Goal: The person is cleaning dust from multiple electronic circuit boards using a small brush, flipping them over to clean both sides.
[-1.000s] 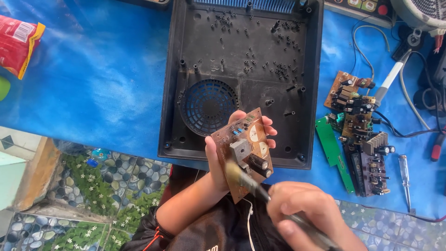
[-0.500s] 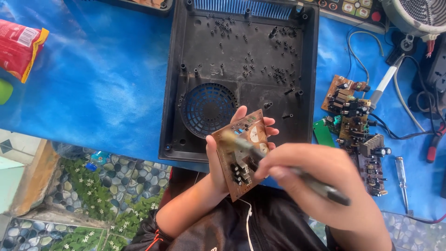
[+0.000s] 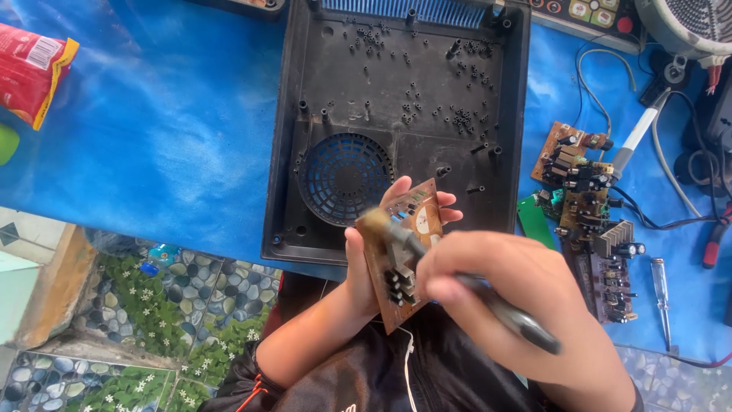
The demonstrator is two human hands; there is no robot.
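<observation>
My left hand [image 3: 364, 267] grips the brown circuit board [image 3: 404, 252] by its edges. My right hand [image 3: 488, 286] is closed around a brush [image 3: 457, 278], its bristles on the board, above the black casing [image 3: 396, 114].

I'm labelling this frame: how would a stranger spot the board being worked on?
Start at the big black casing on the blue table. Below its round grille, the left hand holds up a small brown board. Unlike the boards lying at right, it's off the table.

brown circuit board [image 3: 402, 255], black casing [image 3: 396, 114], blue tablecloth [image 3: 168, 137]
</observation>
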